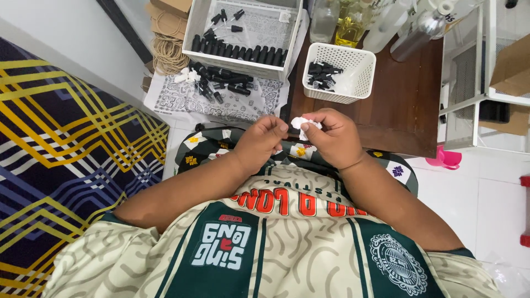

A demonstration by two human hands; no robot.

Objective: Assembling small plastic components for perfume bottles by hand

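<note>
My left hand (260, 141) and my right hand (330, 138) are raised close together in front of my chest. Between their fingertips sits a small crumpled white piece (302, 123), like tissue or paper. My right hand pinches most of it; my left fingers are curled and touch its left edge. Beyond the hands lies a low dark wooden table (397, 105). A white perforated basket (341, 72) on it holds small black caps.
A white tray (243, 33) with several black dropper caps stands on a patterned cloth (182, 99), with loose caps beside it. Clear bottles, one with yellow liquid (351, 25), stand at the back. A patterned rug (61, 149) lies left, a white wire rack (475, 83) right.
</note>
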